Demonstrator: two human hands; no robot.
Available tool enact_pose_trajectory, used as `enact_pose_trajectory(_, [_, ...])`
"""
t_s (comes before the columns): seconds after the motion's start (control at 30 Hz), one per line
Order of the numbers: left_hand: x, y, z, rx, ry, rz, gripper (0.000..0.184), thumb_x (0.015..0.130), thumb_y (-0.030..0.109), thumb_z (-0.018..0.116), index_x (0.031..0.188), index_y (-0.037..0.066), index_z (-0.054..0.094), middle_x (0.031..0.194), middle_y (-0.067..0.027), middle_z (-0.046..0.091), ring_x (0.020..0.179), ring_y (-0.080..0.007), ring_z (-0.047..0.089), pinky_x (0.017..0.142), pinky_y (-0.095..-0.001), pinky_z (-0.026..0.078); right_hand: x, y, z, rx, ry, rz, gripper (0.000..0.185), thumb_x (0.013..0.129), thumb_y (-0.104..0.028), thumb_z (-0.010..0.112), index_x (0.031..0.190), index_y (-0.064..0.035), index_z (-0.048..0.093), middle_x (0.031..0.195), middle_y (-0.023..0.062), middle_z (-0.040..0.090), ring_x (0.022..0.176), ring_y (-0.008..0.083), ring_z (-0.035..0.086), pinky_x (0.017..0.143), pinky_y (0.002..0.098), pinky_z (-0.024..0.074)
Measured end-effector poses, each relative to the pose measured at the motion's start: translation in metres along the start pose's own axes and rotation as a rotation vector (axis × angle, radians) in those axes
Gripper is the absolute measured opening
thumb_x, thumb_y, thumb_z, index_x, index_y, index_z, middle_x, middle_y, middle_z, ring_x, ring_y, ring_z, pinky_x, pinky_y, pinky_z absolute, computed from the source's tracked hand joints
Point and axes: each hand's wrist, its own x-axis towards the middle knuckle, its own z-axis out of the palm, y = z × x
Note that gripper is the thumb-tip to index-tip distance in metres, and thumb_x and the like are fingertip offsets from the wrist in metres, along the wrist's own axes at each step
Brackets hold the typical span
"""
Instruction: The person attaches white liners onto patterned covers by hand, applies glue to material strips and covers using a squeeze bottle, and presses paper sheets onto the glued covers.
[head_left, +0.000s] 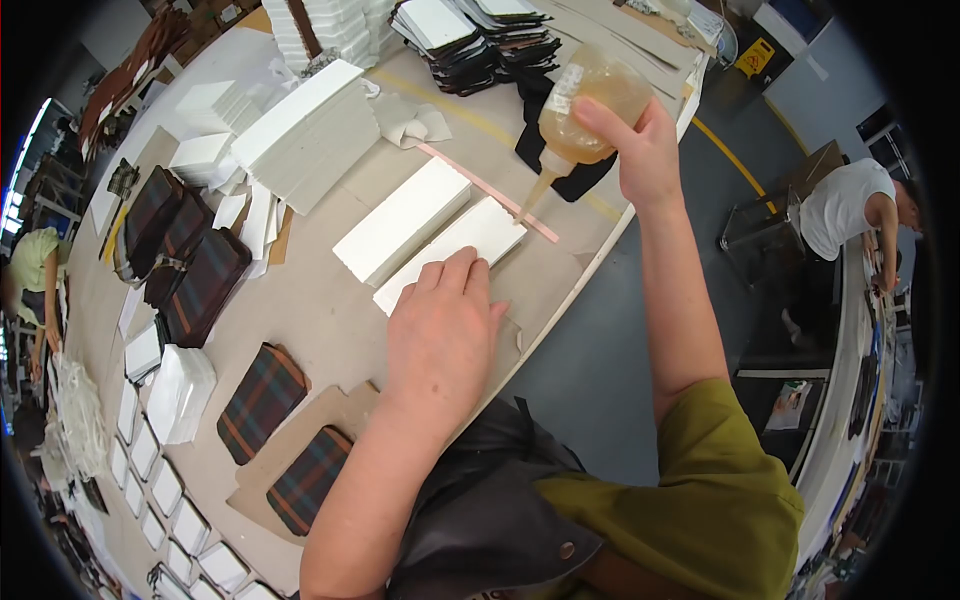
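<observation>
My right hand (pixel 645 150) is wrapped round a clear squeeze bottle (pixel 603 100) of amber liquid, tilted nozzle down. Its tip is at the far right end of a white stack of thin pieces (pixel 485 232). My left hand (pixel 440 325) lies with its fingers flat on top of this stack, gripping nothing. Just beyond it lies a similar white stack (pixel 405 215), side by side with the first. Behind the two runs a thin pink strip (pixel 490 190). Black cloth (pixel 575 180) lies partly hidden under the bottle.
On the table (pixel 290 310) stand a larger white stack (pixel 310 135) and dark piles (pixel 470 40) at the back. Plaid pieces (pixel 262 402) lie at left, with several small white-topped pieces (pixel 165 485) beyond. Other people work at left and right (pixel 845 210).
</observation>
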Motion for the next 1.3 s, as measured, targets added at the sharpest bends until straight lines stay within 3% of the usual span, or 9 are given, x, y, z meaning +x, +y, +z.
enact_pose_trajectory(0.2, [0.006,-0.002,-0.011,-0.012,-0.105,-0.013,0.033,0.086,0.014,0.07,0.115,0.0,0.065,0.122,-0.0092,0.058,0.109,-0.0284,0.058,0.091,-0.04,0.051,-0.019,0.0,-0.009,0.103,0.072,0.021,0.044,0.08,-0.014,0.082,0.115,0.0029,0.061,0.104,0.0094,0.069,0.094,0.0159,0.066,0.085,0.0292,0.0523])
enact_pose_trajectory(0.37, [0.01,-0.025,-0.017,-0.138,-0.136,0.065,0.028,0.091,0.004,0.058,0.118,0.001,0.065,0.114,-0.0138,0.063,0.107,-0.0324,0.059,0.092,-0.0412,0.051,-0.038,0.007,-0.004,0.166,0.12,0.04,0.042,0.082,-0.014,0.081,0.115,0.0026,0.061,0.104,0.0089,0.068,0.094,0.0155,0.065,0.086,0.0294,0.0517])
enact_pose_trajectory(0.5, [0.022,-0.037,-0.035,-0.236,-0.249,-0.019,0.032,0.094,0.003,0.051,0.123,0.0,0.063,0.111,-0.0168,0.068,0.107,-0.0345,0.062,0.095,-0.0402,0.049,-0.051,0.011,0.009,0.205,0.157,0.041,0.04,0.083,-0.015,0.081,0.114,0.0021,0.062,0.104,0.0085,0.069,0.094,0.0147,0.065,0.086,0.0289,0.0516])
enact_pose_trajectory(0.77, [0.038,-0.065,-0.043,-0.571,-0.45,-0.107,0.034,0.099,0.006,0.047,0.129,-0.002,0.059,0.116,-0.0144,0.071,0.113,-0.0242,0.065,0.1,-0.0344,0.046,-0.076,-0.004,0.054,0.254,0.04,0.06,0.04,0.083,-0.015,0.081,0.113,0.0032,0.061,0.103,0.0081,0.069,0.094,0.0129,0.065,0.084,0.0278,0.0523])
enact_pose_trajectory(0.9, [0.042,-0.07,-0.048,-0.6,-0.482,-0.148,0.033,0.099,0.008,0.048,0.129,-0.002,0.059,0.117,-0.0126,0.07,0.113,-0.0234,0.064,0.1,-0.0336,0.046,-0.089,-0.008,0.078,0.278,-0.036,0.078,0.047,0.082,-0.013,0.082,0.117,0.0035,0.056,0.107,0.0088,0.067,0.096,0.0129,0.064,0.085,0.0281,0.0527])
enact_pose_trajectory(0.97, [0.044,-0.074,-0.047,-0.459,-0.52,-0.1,0.037,0.096,0.007,0.042,0.128,-0.001,0.059,0.115,-0.0158,0.07,0.112,-0.0298,0.064,0.098,-0.0359,0.048,-0.092,-0.016,0.086,0.258,-0.062,0.096,0.052,0.081,-0.012,0.084,0.12,0.0034,0.053,0.109,0.0091,0.066,0.097,0.0134,0.064,0.086,0.0284,0.053])
enact_pose_trajectory(1.1, [0.041,-0.074,-0.046,-0.539,-0.497,-0.131,0.036,0.096,0.007,0.043,0.127,0.001,0.06,0.113,-0.0154,0.071,0.111,-0.0297,0.064,0.098,-0.0353,0.048,-0.089,-0.026,0.081,0.164,-0.073,0.003,0.051,0.081,-0.012,0.083,0.119,0.003,0.053,0.108,0.0095,0.067,0.097,0.0139,0.065,0.085,0.0286,0.0538])
enact_pose_trajectory(1.17, [0.038,-0.074,-0.039,-0.696,-0.464,-0.161,0.032,0.099,0.006,0.046,0.127,0.0,0.061,0.117,-0.0135,0.069,0.11,-0.0236,0.065,0.099,-0.0343,0.046,-0.083,-0.03,0.064,0.127,-0.053,-0.027,0.05,0.081,-0.011,0.083,0.119,0.0025,0.053,0.108,0.0096,0.067,0.097,0.014,0.065,0.085,0.0286,0.0541])
enact_pose_trajectory(1.3, [0.032,-0.066,-0.039,-0.586,-0.432,-0.118,0.032,0.099,0.005,0.045,0.127,0.002,0.061,0.119,-0.0141,0.069,0.111,-0.0272,0.065,0.1,-0.0351,0.046,-0.056,-0.038,0.019,-0.17,0.072,-0.251,0.05,0.08,-0.009,0.084,0.119,0.0017,0.054,0.108,0.0094,0.067,0.096,0.0147,0.065,0.085,0.0282,0.0544])
